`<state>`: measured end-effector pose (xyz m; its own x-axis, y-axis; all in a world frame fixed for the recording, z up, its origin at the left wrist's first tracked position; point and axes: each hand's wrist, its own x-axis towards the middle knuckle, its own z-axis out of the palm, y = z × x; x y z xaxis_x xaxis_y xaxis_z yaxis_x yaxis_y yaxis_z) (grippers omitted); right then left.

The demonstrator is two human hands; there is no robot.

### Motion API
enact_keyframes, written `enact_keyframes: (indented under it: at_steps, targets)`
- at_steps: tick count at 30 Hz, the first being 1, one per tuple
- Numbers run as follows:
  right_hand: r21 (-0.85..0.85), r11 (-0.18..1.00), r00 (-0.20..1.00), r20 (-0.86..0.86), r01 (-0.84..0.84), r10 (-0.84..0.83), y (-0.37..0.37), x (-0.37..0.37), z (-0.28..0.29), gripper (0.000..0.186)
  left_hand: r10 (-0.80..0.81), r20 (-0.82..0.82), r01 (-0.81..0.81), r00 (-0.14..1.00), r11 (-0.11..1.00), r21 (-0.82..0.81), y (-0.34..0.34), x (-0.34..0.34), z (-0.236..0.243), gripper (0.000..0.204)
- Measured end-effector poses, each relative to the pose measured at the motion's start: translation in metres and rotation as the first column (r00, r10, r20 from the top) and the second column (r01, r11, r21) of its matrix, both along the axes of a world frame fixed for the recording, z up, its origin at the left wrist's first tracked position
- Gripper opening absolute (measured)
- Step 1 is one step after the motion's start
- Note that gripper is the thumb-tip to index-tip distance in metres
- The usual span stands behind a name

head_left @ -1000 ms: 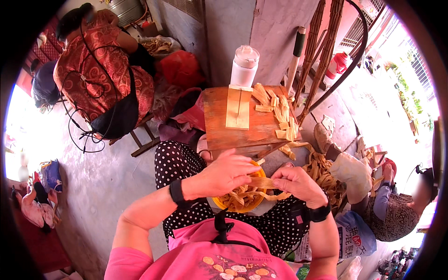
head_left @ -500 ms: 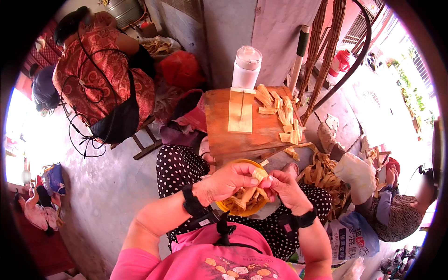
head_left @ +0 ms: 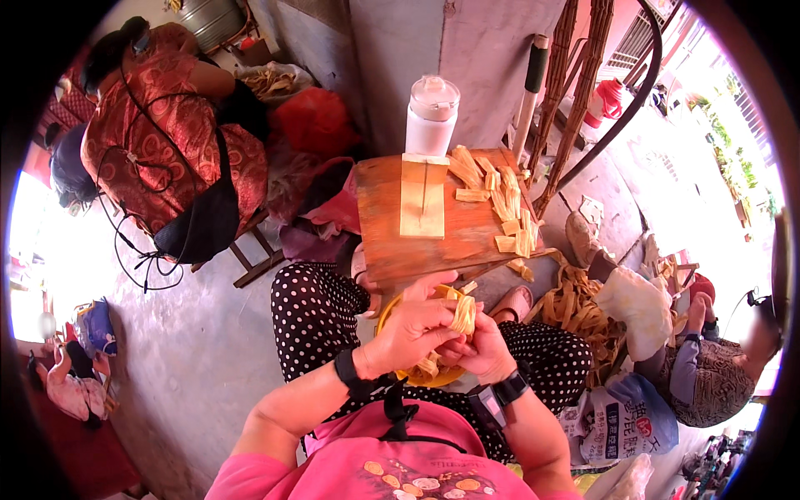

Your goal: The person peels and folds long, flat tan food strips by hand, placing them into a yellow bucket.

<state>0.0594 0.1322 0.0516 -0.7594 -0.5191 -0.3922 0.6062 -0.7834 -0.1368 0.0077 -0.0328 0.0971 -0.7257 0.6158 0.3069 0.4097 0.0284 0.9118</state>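
Observation:
My left hand (head_left: 410,332) and my right hand (head_left: 488,353) meet in front of my lap, closed around a small folded bundle of pale yellow strips (head_left: 464,315). Ridged strips cross the bundle's face. My left thumb presses near its lower end while a finger of that hand points away from it. Right-hand fingers grip it from below and the right side. Directly under both hands sits a yellow bowl (head_left: 439,381) with brownish strips inside, mostly covered by the hands.
Ahead stands a small wooden table (head_left: 379,225) with a white lidded bottle (head_left: 432,117), a flat board (head_left: 422,200) and several finished-looking bundles (head_left: 504,200). Loose strips (head_left: 575,308) heap at the right. A seated person (head_left: 179,133) is at left, another (head_left: 717,375) at right.
My hands have turned the bundle, so its ridged strips now face up. My left hand has shifted slightly over it, with a finger extended; the right hand has moved lower left.

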Motion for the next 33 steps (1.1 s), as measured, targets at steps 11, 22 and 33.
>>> enact_keyframes:
  at_steps: [11, 22, 33]
  targets:
    - [0.572, 0.512, 0.763, -0.548, 0.641, -0.343, -0.028, 0.003, 0.007, 0.025, 0.358, -0.014, -0.358, 0.934, 0.93, -0.085, 0.003, 0.013, -0.012, 0.023]
    - [0.762, 0.578, 0.935, -0.356, 0.292, -0.003, 0.01, -0.004, 0.019, 0.01, 0.068, -0.143, -0.084, 0.987, 0.991, -0.106, 0.001, -0.014, 0.003, 0.014]
    - [0.85, 0.377, 0.852, -0.471, 0.369, 0.228, 0.01, -0.01, 0.038, 0.004, 0.008, 0.734, -0.161, 0.679, 0.977, 0.139, 0.003, -0.007, -0.012, 0.007]
